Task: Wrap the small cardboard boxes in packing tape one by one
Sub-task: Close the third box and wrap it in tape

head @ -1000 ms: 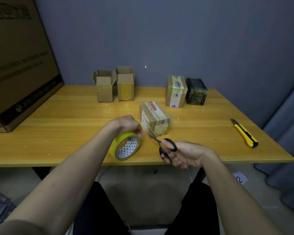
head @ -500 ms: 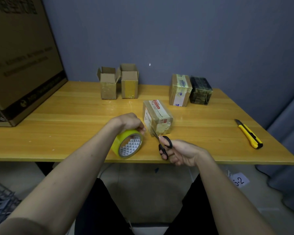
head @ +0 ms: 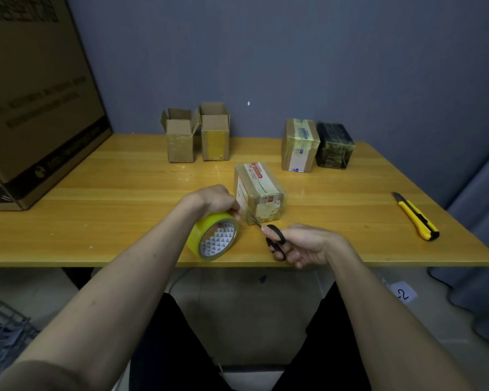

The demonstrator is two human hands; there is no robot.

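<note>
L hand [head: 215, 199] curled over top of yellow tape roll [head: 215, 239], roll on edge at front of wooden table [head: 102, 210]. R hand [head: 305, 244] w/ fingers through black loops of scissors [head: 273, 239], blades pointing up-left toward gap betw roll and box; blade spread too small to tell. Taped cardboard box [head: 259, 194] just beyond scissor tips, just right of L hand, flat on table. Further back from hands: two open boxes [head: 198, 136] side by side, taped box [head: 299, 146] touching black-wrapped box [head: 335, 146]. Well right of R hand: yellow utility knife [head: 417, 217]. Far left of L hand: big carton [head: 34, 108].
</note>
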